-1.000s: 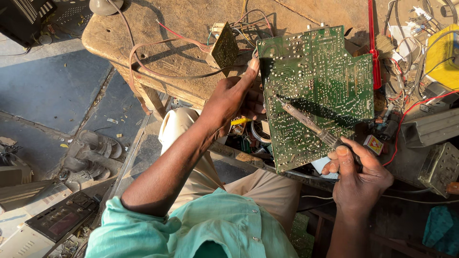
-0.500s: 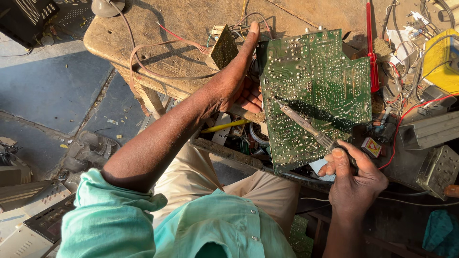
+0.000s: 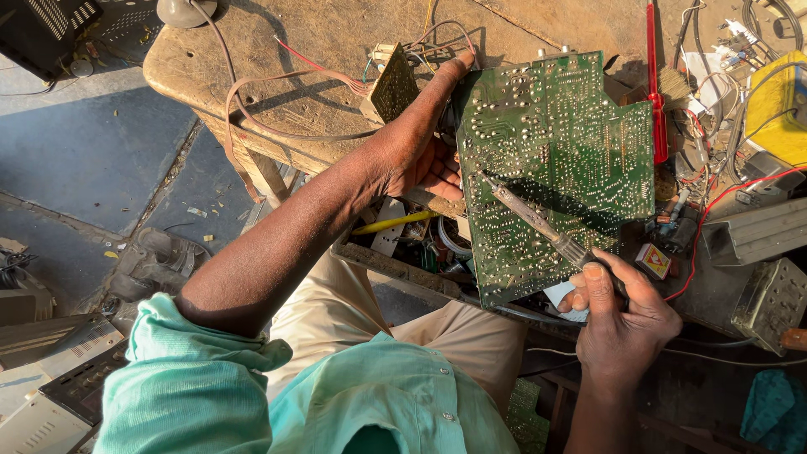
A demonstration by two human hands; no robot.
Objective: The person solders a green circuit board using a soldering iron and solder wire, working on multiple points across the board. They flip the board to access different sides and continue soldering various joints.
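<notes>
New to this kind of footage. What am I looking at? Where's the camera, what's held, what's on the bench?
There is no machine: a person works with two bare hands. The single view comes from a camera on the person's head, looking down past a teal shirt and their lap.

The left hand grips the left edge of a green circuit board, tilted up with its solder side facing the camera. The right hand holds a soldering iron like a pen, its tip at the board's surface.

The worn wooden bench carries a smaller board with loose wires, a red-handled tool, a yellow box and scattered electronic parts. Old device casings lie on the floor at lower left.
</notes>
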